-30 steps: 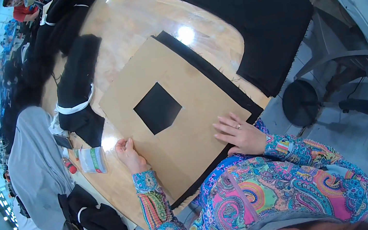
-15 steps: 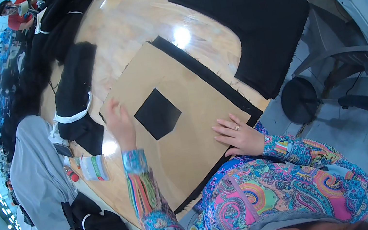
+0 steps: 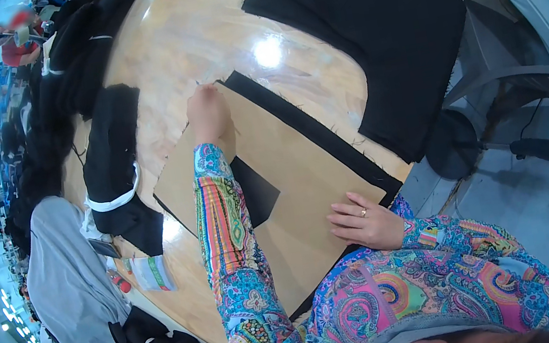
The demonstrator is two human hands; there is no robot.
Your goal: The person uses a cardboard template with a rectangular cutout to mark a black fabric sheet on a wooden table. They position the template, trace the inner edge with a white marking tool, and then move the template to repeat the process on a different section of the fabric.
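Left hand (image 3: 208,113) stretched far out over the wooden table (image 3: 205,29), at the far corner of the flat brown cardboard template (image 3: 307,188). Fingers bent down onto that corner, touching the board edge; whether pinching the edge or only pressing, cannot tell from this view. Right hand (image 3: 365,220) lying flat and loose near the close edge of the same template, fingers spread, a ring on one finger, palm pressing down, nothing grasped.

Template lying flat in the middle of the table, turned like a diamond, with a square hole cut in its centre. Through the hole shows the black fabric layer (image 3: 327,136) placed under the template. Same fabric visible as a narrow dark strip along the right side of the board, with frayed threads at its border.

Farther on the table, at the upper right, a large black cloth sheet (image 3: 374,29) spread out and hanging partly over the table edge. At the left, a pile of black garments with white trim (image 3: 114,170), just beside the template's left corner. Below it, a small printed packet (image 3: 154,273) on the table edge.
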